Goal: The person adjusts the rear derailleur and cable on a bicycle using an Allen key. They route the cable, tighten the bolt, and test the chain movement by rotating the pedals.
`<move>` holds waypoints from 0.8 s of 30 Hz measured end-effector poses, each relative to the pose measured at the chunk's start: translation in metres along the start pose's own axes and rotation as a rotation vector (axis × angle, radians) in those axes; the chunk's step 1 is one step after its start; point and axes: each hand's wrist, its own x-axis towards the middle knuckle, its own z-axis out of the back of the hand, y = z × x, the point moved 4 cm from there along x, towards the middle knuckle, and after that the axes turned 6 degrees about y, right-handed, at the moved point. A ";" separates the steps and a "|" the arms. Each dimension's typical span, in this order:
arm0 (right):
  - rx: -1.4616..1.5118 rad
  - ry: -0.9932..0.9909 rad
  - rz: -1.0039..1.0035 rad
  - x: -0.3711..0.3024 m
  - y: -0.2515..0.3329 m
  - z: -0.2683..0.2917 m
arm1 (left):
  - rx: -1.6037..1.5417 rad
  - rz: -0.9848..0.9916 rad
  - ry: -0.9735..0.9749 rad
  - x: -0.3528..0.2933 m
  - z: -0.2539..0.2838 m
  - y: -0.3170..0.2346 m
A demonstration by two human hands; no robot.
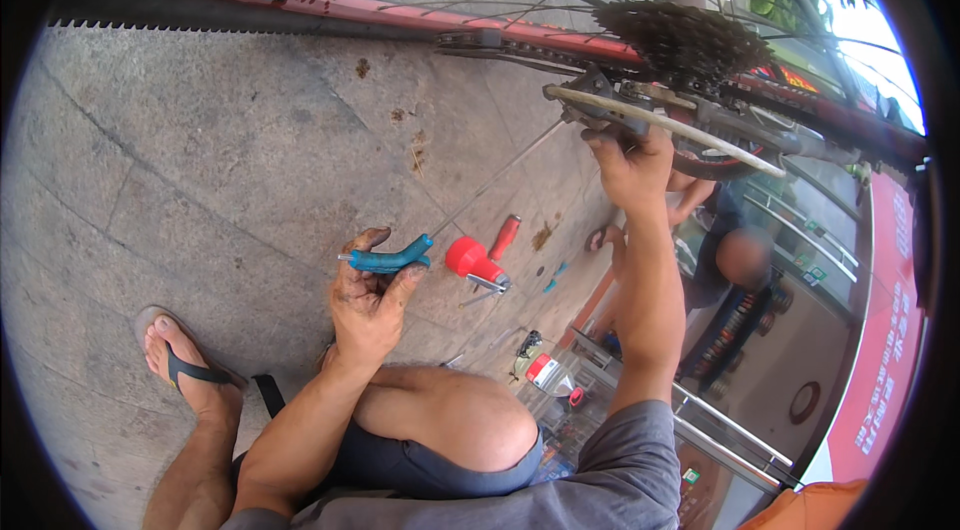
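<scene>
My left hand (368,320) is closed around the blue handle (388,258) of a hex key. Its long thin shaft (500,175) slants up to the right, and the tip meets or nearly meets the rear derailleur (600,100) of a bicycle; exact contact is too small to tell. From below, my right hand (640,170) grips the derailleur, thumb on its near side, other fingers mostly hidden. Just above it sits a dark, dirty cassette (690,38). The spoked wheel with its red rim (400,15) spans the top of the view.
On the paved ground (230,150) lie a red cone-shaped object (466,256), a red-handled tool (507,233) and small blue pieces (552,284). A clear plastic bottle (550,375) is near my knee. Another person (720,250) is beyond my right arm, beside metal railings (735,425).
</scene>
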 end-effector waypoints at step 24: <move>-0.044 -0.020 0.032 -0.005 -0.007 0.002 | -1.051 1.094 0.619 -0.003 -0.020 -0.004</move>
